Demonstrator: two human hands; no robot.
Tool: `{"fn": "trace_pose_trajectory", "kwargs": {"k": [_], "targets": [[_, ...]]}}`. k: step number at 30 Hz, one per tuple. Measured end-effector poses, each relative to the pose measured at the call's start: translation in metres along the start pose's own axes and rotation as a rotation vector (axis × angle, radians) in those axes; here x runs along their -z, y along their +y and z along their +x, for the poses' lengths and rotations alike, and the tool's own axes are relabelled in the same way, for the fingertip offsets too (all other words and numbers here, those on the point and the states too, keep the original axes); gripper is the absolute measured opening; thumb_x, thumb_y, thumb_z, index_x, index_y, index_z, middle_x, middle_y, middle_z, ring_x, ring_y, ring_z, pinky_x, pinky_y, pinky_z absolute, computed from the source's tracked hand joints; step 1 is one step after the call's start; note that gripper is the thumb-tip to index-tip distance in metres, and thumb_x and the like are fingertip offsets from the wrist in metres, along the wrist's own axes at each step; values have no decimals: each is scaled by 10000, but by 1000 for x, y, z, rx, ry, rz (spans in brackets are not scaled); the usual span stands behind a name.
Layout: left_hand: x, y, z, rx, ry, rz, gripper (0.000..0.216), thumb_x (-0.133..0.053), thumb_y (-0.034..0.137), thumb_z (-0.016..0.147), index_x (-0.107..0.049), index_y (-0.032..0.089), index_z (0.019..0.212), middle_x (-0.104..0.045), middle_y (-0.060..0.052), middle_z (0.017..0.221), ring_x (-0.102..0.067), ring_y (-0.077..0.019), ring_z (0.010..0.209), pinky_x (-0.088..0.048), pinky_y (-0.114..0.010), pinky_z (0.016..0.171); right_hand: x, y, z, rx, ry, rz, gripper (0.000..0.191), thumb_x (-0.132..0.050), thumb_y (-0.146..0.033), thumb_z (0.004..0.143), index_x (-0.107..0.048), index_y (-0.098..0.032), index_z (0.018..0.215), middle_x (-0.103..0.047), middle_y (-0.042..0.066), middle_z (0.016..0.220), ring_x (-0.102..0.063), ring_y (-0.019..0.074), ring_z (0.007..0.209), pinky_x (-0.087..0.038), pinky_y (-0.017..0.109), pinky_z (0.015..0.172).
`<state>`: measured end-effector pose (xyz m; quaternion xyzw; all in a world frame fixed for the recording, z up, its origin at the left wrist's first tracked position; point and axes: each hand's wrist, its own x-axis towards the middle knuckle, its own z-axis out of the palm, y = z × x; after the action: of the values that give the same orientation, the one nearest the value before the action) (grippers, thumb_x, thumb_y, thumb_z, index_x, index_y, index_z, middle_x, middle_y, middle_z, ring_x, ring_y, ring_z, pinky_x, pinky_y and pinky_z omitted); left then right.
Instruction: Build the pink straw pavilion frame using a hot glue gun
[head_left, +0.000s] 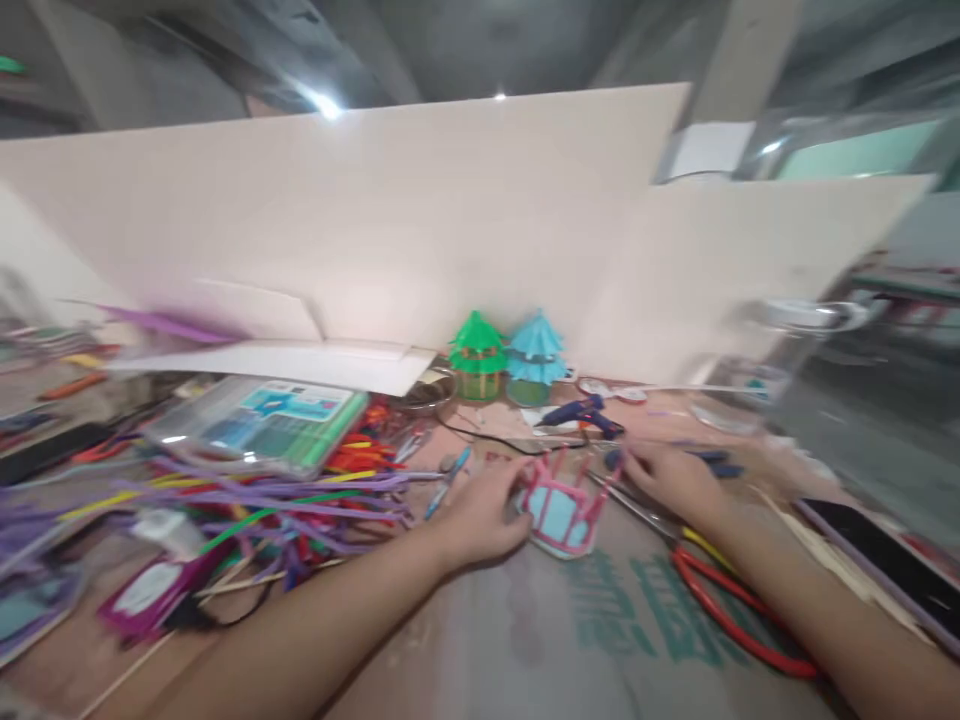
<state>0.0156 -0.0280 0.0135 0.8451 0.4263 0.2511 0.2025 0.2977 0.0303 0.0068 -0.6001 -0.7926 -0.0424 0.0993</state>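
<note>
At the middle of the table is a small craft model, with pink posts and rails around a pale blue panel and a white base. My left hand grips its left side between thumb and fingers. At its right edge, my right hand is closed in a pinch; blur hides what its fingertips hold. Beneath my right forearm lie red-handled scissors, their blades pointing toward the model. A dark blue glue gun rests behind the model. Dark-handled pliers lie just beyond my right hand.
A green-roofed model hut and a blue-roofed one stand against the white partition. Purple pipe cleaners and a plastic case crowd the left. A phone lies at right. Printed cardboard covers the front.
</note>
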Motion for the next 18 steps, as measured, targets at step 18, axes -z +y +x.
{"fn": "trace_pose_trajectory", "kwargs": {"k": [18], "targets": [[-13,-4,0,30,-12,80,539,-580,281,799,-502,175,1322,-634,-127,1214,-574,-305,1134,-448,-421,973,11,7,-5,-77,125,226,416,-285,-505,808,-523,-249,581,-721,156,747,-680,330,753,-472,380,618]]}}
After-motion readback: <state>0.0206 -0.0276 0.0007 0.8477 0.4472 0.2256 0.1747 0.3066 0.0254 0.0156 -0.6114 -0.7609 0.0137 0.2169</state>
